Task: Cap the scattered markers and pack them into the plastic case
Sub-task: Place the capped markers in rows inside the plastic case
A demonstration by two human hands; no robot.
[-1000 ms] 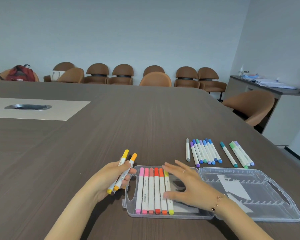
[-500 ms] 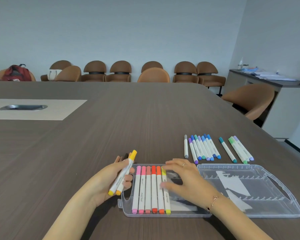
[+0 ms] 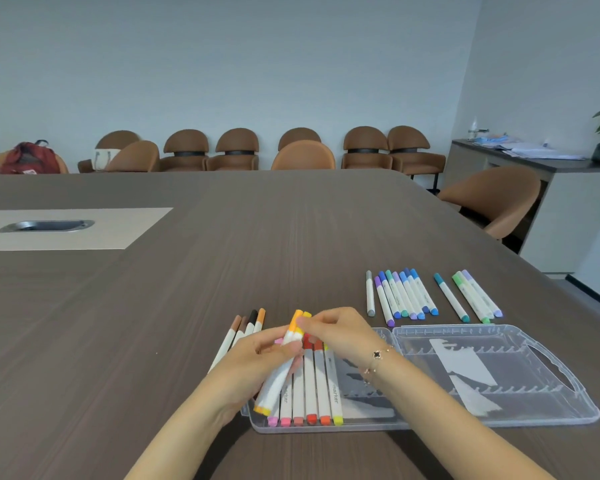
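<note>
A second ago the right hand point(image 3: 336, 336) lay flat on the markers in the case point(image 3: 492, 422). It has now lifted and come across to the 2 held markers point(image 3: 284, 362), pinching at their far, capped ends, orange and yellow. The left hand point(image 3: 257, 362) has brought that pair over the case's near-left half and grips their barrels. That looks like a handover: 1 marker is likely about to be drawn off and slotted beside the row point(image 3: 309, 386) of 6 already in the case.

Both forearms reach in from the near edge and converge above the case. The left wrist is turned so the markers slant up and away. 4 brown-toned markers point(image 3: 246, 329) lie just left of the case, and the blue and green ones point(image 3: 400, 296) lie beyond it.
</note>
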